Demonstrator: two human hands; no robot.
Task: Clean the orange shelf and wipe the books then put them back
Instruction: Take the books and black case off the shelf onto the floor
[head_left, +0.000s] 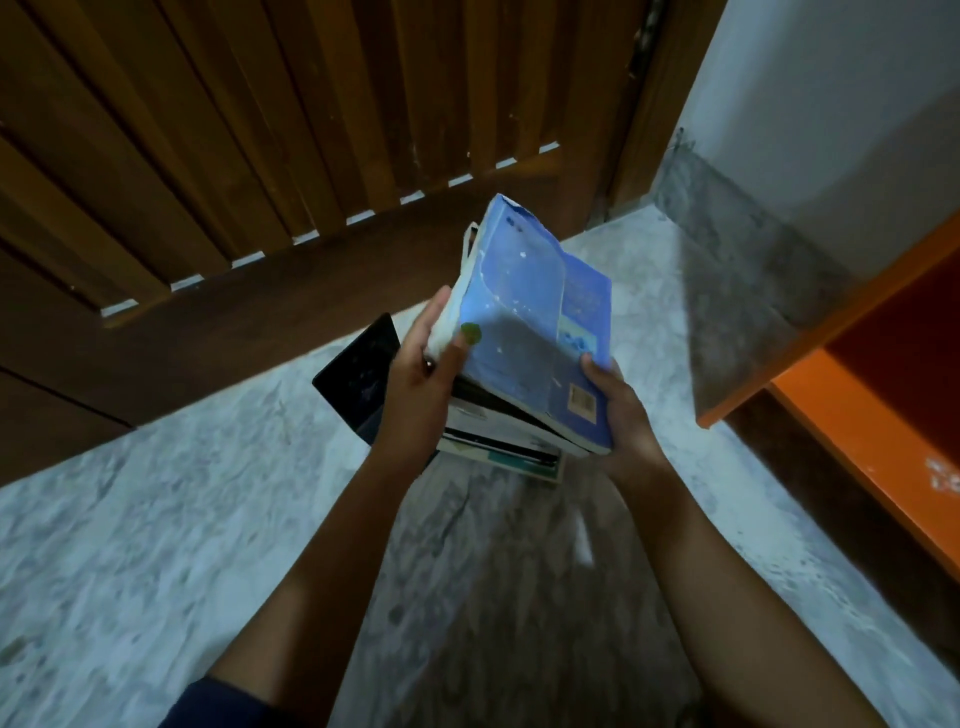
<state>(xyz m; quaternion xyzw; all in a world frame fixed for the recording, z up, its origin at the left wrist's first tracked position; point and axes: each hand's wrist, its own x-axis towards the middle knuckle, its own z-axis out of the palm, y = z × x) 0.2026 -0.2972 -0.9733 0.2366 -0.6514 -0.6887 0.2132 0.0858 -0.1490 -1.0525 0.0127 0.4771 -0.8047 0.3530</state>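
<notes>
A thick blue book (524, 322) with a worn cover is tilted in the middle of the head view, above a stack of books (498, 441) on the floor. My left hand (421, 379) grips its page edge on the left. My right hand (623, 415) holds its lower right corner by the spine. A black book (358, 379) lies under and left of my left hand. The orange shelf (852, 410) stands at the right edge, its dark inside only partly in view.
A brown slatted wooden door (260, 130) fills the upper left, close behind the books. The floor (156, 519) is grey speckled marble. A white wall (831, 104) with a grey skirting band rises at the upper right, beside the shelf.
</notes>
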